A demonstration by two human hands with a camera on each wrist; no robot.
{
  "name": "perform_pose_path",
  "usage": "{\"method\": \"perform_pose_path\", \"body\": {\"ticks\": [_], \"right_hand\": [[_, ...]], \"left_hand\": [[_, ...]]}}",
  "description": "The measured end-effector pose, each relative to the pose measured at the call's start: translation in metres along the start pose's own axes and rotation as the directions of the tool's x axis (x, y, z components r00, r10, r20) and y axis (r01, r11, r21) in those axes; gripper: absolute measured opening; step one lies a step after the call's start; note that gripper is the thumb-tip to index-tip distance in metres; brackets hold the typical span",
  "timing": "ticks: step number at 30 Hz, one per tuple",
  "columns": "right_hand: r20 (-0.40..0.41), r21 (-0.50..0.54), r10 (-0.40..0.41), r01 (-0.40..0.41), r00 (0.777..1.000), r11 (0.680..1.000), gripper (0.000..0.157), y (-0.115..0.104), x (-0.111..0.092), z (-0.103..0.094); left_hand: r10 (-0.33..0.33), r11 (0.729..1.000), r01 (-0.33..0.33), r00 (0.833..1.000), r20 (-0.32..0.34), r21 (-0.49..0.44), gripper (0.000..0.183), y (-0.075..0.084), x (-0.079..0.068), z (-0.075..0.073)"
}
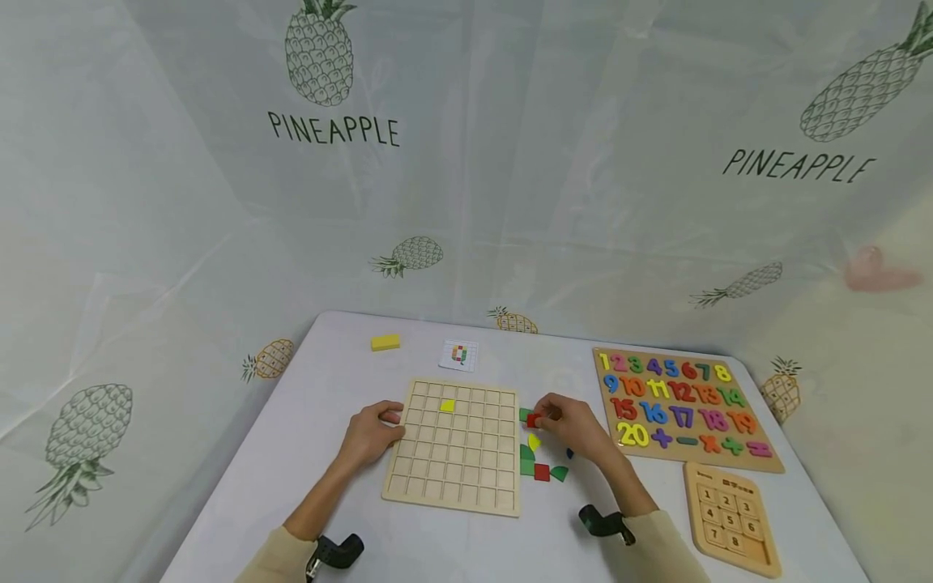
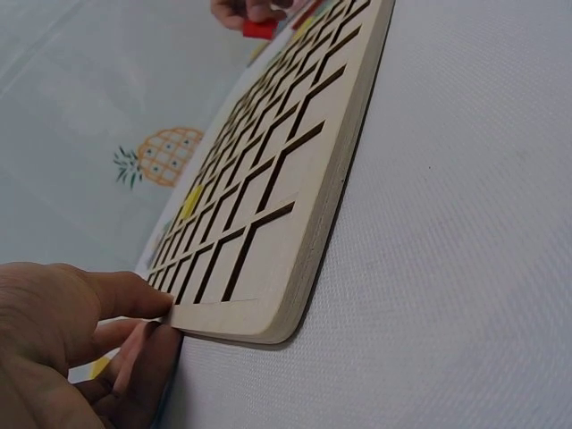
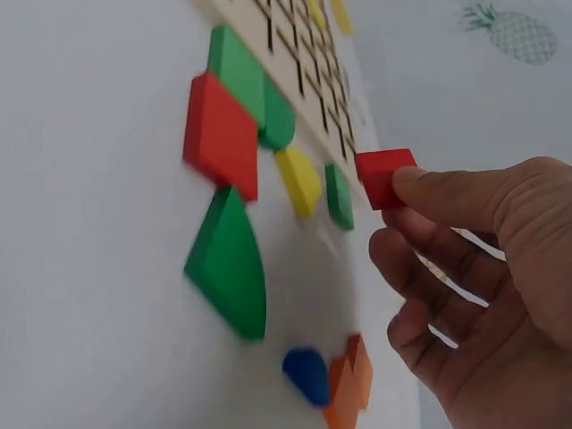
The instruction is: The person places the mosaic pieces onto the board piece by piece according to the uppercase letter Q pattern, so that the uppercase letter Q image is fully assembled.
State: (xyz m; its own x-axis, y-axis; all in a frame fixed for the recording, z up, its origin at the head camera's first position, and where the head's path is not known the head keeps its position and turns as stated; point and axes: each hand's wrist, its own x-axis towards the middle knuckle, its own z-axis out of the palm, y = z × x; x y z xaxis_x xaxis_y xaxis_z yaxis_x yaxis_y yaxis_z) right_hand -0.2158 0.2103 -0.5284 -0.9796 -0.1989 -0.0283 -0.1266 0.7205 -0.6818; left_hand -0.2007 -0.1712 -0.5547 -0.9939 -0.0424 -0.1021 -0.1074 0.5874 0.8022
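Observation:
A wooden grid board (image 1: 452, 508) lies on the table, and one yellow square tile (image 1: 448, 406) sits in a cell of an upper row. My left hand (image 1: 369, 435) grips the board's left edge; the left wrist view catches the thumb at the rim (image 2: 228, 317). Just off the board's right side, my right hand (image 1: 572, 423) pinches a red square tile (image 3: 382, 177) between thumb and fingers, above the table. Beneath that hand lie loose tiles: another red square (image 3: 223, 138), a green quarter-round (image 3: 231, 268), a yellow one (image 3: 299, 181) and a blue one (image 3: 307, 375).
Behind the board are a yellow block (image 1: 385, 342) and a small pattern card (image 1: 458, 355). At the right stand a colourful number board (image 1: 685, 405) and a wooden number tray (image 1: 731, 518). Orange pieces (image 3: 349, 384) lie beyond the blue tile.

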Motion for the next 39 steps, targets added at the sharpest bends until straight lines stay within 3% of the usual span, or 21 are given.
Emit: {"method": "perform_pose_path", "body": {"ticks": [10, 23, 32, 39], "right_hand": [[0.039, 0.138, -0.093, 0.086, 0.995, 0.987, 0.009, -0.026, 0.019, 0.028], [0.074, 0.147, -0.235, 0.223, 0.969, 0.964, 0.011, -0.061, 0.044, 0.066], [0.043, 0.115, -0.169, 0.163, 0.985, 0.980, 0.015, -0.073, 0.054, 0.076], [0.002, 0.076, -0.134, 0.133, 0.991, 0.988, 0.009, -0.074, 0.059, 0.083]], "left_hand": [[0.009, 1.000, -0.009, 1.000, 0.008, 0.004, 0.042, 0.003, 0.001, 0.001], [0.005, 1.000, -0.005, 1.000, 0.009, 0.005, 0.042, 0.002, 0.000, 0.002], [-0.016, 1.000, 0.016, 1.000, 0.000, -0.009, 0.043, 0.003, -0.001, 0.000], [-0.006, 1.000, 0.006, 1.000, 0.004, 0.002, 0.042, 0.003, -0.001, 0.000]]}}
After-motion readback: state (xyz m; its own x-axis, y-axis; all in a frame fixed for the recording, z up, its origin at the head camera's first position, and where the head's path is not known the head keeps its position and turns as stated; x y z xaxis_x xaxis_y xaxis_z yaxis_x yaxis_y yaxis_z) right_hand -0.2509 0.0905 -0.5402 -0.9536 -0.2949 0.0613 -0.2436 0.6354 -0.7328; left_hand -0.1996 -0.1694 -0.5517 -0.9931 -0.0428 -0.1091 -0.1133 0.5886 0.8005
